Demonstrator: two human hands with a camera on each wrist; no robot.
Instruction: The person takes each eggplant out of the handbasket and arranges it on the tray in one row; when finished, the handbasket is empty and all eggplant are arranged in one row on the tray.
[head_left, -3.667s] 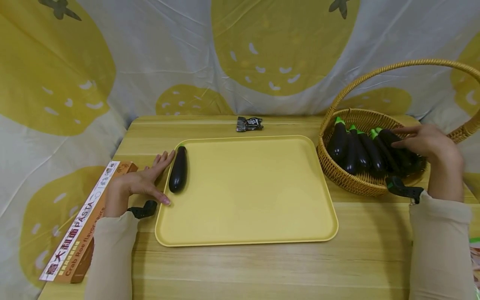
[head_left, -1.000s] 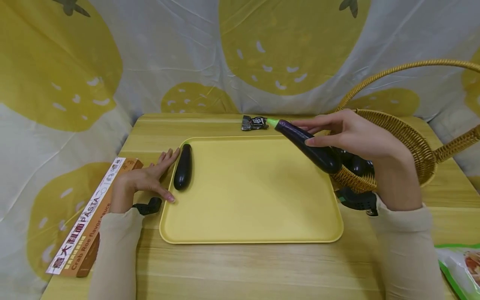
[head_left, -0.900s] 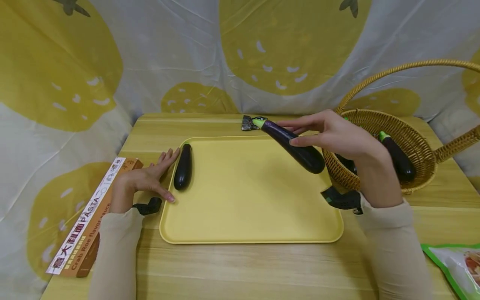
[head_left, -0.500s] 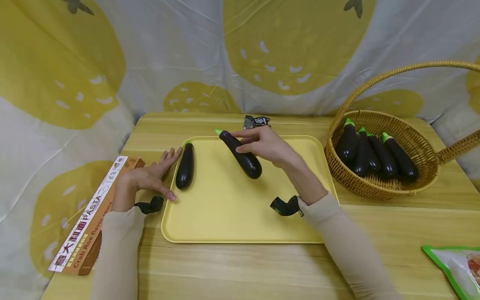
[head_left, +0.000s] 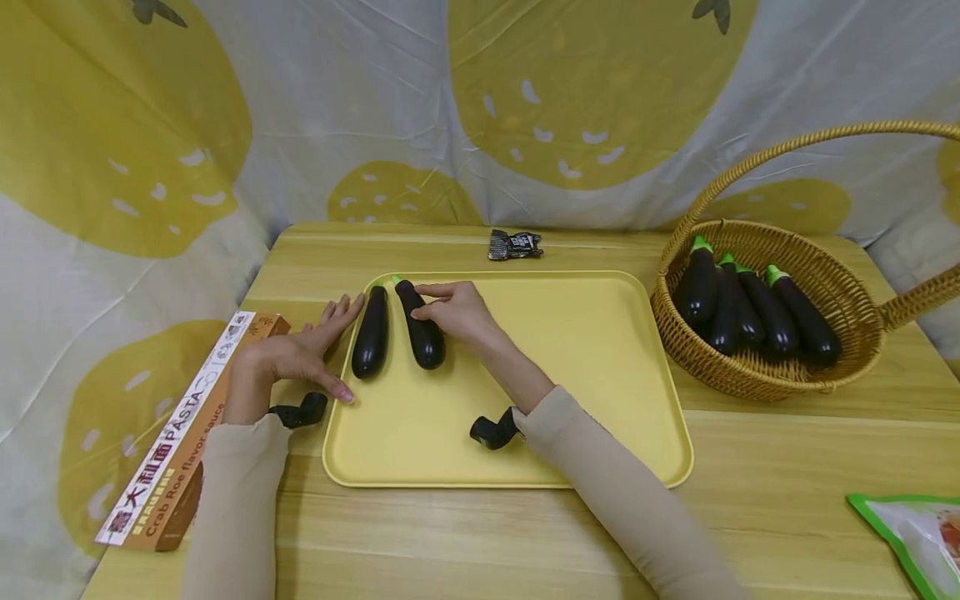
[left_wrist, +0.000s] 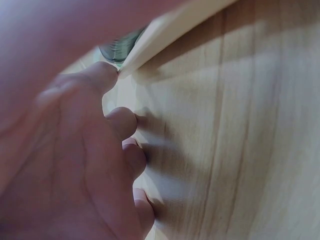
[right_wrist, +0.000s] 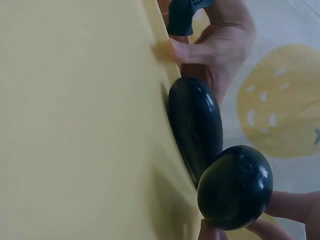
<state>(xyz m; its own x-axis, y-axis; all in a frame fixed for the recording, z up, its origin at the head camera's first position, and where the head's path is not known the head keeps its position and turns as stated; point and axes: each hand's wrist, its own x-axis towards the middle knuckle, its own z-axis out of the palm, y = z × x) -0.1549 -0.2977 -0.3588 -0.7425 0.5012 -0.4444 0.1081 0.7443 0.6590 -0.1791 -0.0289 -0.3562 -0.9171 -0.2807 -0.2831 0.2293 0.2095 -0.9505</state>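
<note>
Right hand (head_left: 461, 317) pinches an eggplant (head_left: 423, 337) near its stem end, thumb and fingers clamped on the dark body. Held eggplant is over the left part of the yellow tray (head_left: 600, 350), green tip to the far side, fat end near; cannot tell whether it touches the tray. A resting eggplant (head_left: 371, 333) lies in the tray just to its left, along the left rim, a narrow gap between the two in the head view.

Left hand (head_left: 300, 354) at the tray's left rim: fingers spread apart, grasping nothing, thumb over the rim. Left wrist view puts some fingertips down by the wood table (head_left: 405, 533).

Right of tray: wicker basket (head_left: 712, 371) with tall handle, several eggplants (head_left: 776, 321) inside, stems to the far side. Left: pasta box (head_left: 161, 442), set aslant. Far side, beyond the tray: small black packet (head_left: 514, 245). Near right: green-edged bag (head_left: 922, 533), partly out of frame. Fruit-print cloth (head_left: 375, 83) behind.
</note>
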